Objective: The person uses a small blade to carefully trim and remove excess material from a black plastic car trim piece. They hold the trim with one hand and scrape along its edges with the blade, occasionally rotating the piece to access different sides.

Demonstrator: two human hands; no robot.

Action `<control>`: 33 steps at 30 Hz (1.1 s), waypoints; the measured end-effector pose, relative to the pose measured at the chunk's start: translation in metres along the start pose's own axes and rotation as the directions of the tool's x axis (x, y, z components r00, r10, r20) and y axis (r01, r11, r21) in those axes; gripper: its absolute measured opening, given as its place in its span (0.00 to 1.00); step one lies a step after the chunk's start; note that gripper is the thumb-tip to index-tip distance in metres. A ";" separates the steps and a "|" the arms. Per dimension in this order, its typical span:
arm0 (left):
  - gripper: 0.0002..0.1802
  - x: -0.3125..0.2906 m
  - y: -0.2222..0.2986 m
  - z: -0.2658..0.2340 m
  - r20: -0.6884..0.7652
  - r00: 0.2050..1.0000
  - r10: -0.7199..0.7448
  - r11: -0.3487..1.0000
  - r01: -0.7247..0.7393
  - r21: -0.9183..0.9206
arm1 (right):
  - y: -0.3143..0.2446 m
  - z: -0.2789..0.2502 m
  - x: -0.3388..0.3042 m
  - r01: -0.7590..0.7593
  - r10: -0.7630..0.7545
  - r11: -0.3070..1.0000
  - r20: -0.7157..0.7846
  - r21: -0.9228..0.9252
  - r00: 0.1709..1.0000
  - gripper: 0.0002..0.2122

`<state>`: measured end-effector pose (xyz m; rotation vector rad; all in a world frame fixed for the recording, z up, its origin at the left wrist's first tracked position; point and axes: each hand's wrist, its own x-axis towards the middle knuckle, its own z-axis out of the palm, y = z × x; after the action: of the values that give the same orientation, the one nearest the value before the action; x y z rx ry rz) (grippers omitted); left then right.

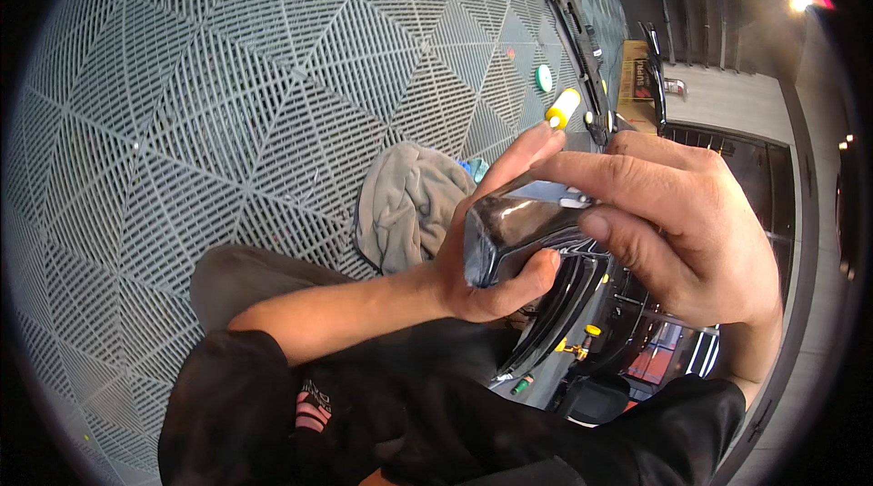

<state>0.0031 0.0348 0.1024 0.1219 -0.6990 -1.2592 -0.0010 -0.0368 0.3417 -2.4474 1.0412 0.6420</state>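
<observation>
Head: bottle [566,104] beyond left hand [491,298]

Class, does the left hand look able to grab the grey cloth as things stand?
Probably not: the left hand is wrapped around the glossy dark piece, though the grey cloth lies nearby.

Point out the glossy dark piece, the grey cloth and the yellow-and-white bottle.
Glossy dark piece [511,220]: head view, shiny face.
Grey cloth [407,204]: head view, middle folds.
Yellow-and-white bottle [566,106]: head view, white part.

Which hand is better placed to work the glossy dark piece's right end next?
Likely the right hand: its thumb and forefinger are at that end, while the left hand grips the glossy dark piece.
</observation>
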 end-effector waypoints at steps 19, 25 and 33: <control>0.49 -0.015 -0.003 -0.011 0.175 0.971 -0.162 0.980 0.180 -0.088 | 0.000 0.012 0.020 -0.089 0.035 0.973 0.248 0.214 0.968 0.25; 0.49 -0.012 -0.006 -0.013 0.179 0.974 -0.139 0.985 0.154 -0.073 | 0.002 0.013 0.020 -0.120 0.053 0.963 0.268 0.240 0.962 0.25; 0.50 -0.016 -0.005 -0.013 0.205 0.965 -0.162 0.980 0.181 -0.077 | 0.006 0.017 0.023 -0.041 -0.026 0.957 0.225 0.286 0.974 0.24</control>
<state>0.0038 0.0440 0.0835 -0.0228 -0.8105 -1.4826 0.0043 -0.0448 0.3135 -2.0654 0.9765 0.6989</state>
